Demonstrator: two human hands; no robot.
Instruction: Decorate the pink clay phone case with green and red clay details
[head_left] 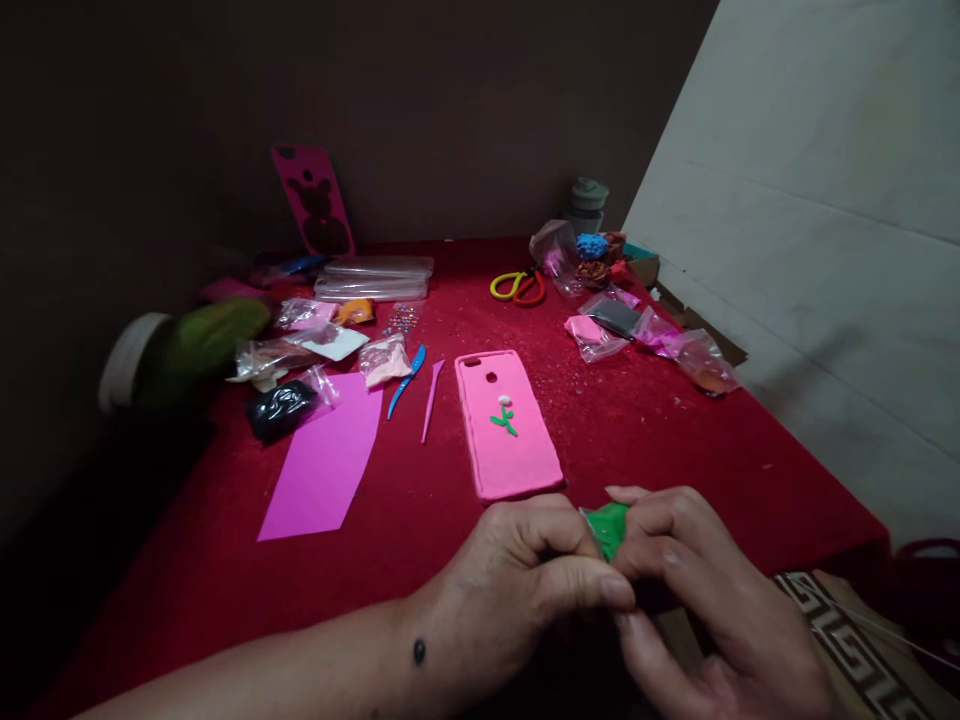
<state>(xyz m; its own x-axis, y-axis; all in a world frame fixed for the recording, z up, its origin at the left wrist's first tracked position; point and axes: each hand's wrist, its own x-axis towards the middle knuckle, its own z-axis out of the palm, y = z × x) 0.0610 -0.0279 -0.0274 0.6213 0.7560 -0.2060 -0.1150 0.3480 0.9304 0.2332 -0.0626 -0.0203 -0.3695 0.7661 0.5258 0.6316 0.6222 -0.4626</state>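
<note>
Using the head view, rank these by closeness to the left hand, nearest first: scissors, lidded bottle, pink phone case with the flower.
From the left hand:
1. Pink phone case: just beyond it.
2. Scissors: farther back.
3. Lidded bottle: at the back, right of the scissors.

I face a dark, plain wall (pixel 465 120), brown-black, rising behind the table (pixel 660 450). On my right I record a second wall (pixel 840 150), pale grey, faintly mottled, with a thin joint slanting across it. A soft shadow (pixel 817 365) marks its lower part. The table before me is red across its whole top; its far edge runs along the dark wall, its right side along the pale one. I find the light uneven: stronger about the table's middle, weak at left, where the surroundings sink to near black.
</note>
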